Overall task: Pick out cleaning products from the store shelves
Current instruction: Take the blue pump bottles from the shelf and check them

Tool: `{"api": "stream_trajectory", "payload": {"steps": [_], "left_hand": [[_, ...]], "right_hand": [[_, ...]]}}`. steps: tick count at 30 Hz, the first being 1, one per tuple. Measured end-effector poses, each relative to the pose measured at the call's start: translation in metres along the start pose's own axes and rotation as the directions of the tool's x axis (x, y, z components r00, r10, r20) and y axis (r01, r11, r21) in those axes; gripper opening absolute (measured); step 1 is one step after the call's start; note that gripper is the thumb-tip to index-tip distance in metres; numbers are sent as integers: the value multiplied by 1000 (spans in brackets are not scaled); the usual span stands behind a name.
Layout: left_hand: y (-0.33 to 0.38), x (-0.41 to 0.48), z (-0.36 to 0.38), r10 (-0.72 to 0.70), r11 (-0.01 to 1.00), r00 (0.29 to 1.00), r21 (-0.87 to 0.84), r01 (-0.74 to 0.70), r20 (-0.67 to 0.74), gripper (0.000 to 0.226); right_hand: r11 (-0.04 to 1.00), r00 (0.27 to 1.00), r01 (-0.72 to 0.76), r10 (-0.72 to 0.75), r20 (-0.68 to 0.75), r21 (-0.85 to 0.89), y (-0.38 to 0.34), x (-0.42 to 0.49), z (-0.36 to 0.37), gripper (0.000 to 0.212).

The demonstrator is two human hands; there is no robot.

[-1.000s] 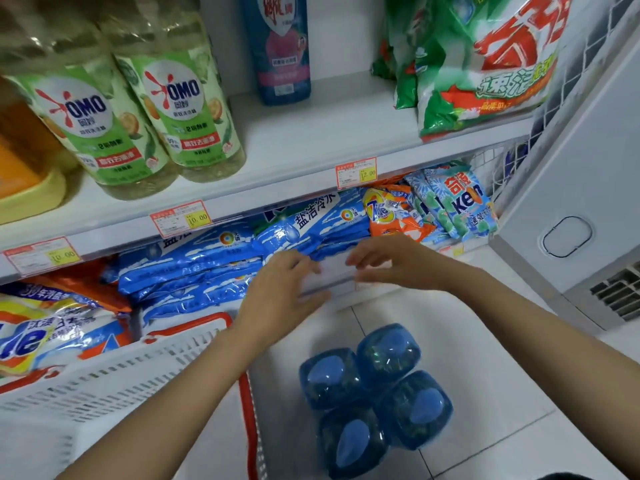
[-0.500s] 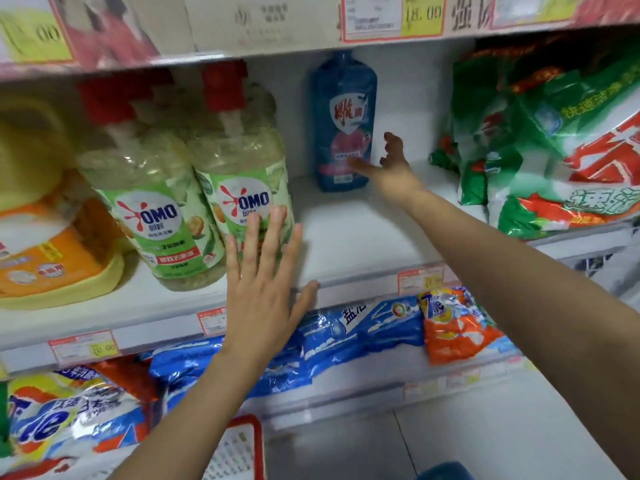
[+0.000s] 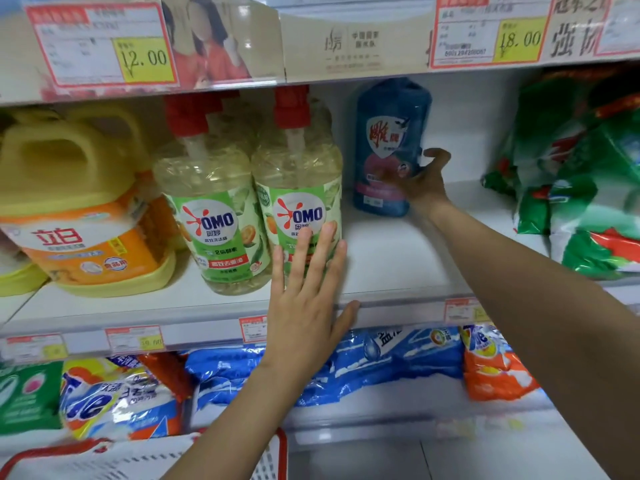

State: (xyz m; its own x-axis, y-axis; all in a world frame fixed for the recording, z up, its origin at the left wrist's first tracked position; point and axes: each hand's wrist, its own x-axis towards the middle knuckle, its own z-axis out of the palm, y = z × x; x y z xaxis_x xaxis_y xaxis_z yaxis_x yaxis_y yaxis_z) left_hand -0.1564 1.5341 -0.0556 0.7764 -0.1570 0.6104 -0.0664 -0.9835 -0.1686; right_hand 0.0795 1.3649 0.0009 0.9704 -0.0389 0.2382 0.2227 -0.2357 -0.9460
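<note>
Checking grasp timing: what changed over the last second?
The right hand left the blue bags below, rose to the blue bottle and now grips its side. The left hand rose too, open before the right-side OMO bottle. Bottles stand unmoved.

One blue bottle (image 3: 388,133). Left of it, two OMO bottles (image 3: 211,220) and one yellow jug (image 3: 79,209). Above it, two large price cards (image 3: 104,43). Right of it, green bags (image 3: 595,202), count unclear. Below it, one orange bag (image 3: 491,365), several blue bags (image 3: 381,365), one basket (image 3: 145,460). Two hands: one left hand (image 3: 304,306), one right hand (image 3: 426,181).
</note>
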Motion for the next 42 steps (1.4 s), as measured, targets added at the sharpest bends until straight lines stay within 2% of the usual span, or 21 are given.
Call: {"api": "stream_trajectory", "payload": {"steps": [6,11,13,17,20,23,27,32,35,37,39,41,42], "left_hand": [[-1,-1,-12,-5,1000,999,-21,6,37,81],[2,-2,-22,-22,998,996,-54,26,84,78],[3,-1,-26,-25,997,994,-73,33,103,75],[7,-1,-31,-26,994,992,-99,39,127,70],[9,-1,-34,-30,989,991,-137,49,133,68],[9,-1,-38,-19,978,991,-205,47,136,65],[10,-4,-42,-9,959,992,-279,44,127,64],[15,-9,-47,-34,918,992,-389,79,121,63],[27,-11,-55,-75,811,984,-564,155,164,64],[35,-12,-61,-84,669,969,-707,229,234,68],[45,-13,-69,-45,441,937,-835,330,347,76],[53,-15,-79,31,127,894,-889,440,447,83],[56,-18,-82,72,2,886,-889,458,457,79]], "right_hand": [[986,987,94,-110,-114,-137,-10,-29,-14,87],[912,959,159,-233,-158,-377,-26,-48,-42,90],[832,945,172,-291,-151,-527,-34,-54,-55,89],[555,919,247,-394,10,-794,-44,-70,-80,89],[476,896,305,-436,80,-825,-43,-87,-91,92],[466,872,338,-482,86,-818,-39,-104,-101,91],[393,828,376,-550,114,-839,-40,-124,-122,89],[373,794,391,-599,103,-841,-49,-156,-153,91],[393,780,403,-619,86,-826,-54,-180,-167,90],[415,771,423,-633,78,-806,-58,-198,-172,89],[449,766,459,-636,87,-766,-64,-218,-172,90],[563,803,477,-591,74,-674,-69,-240,-168,94],[643,838,467,-541,72,-607,-70,-253,-165,95]]}}
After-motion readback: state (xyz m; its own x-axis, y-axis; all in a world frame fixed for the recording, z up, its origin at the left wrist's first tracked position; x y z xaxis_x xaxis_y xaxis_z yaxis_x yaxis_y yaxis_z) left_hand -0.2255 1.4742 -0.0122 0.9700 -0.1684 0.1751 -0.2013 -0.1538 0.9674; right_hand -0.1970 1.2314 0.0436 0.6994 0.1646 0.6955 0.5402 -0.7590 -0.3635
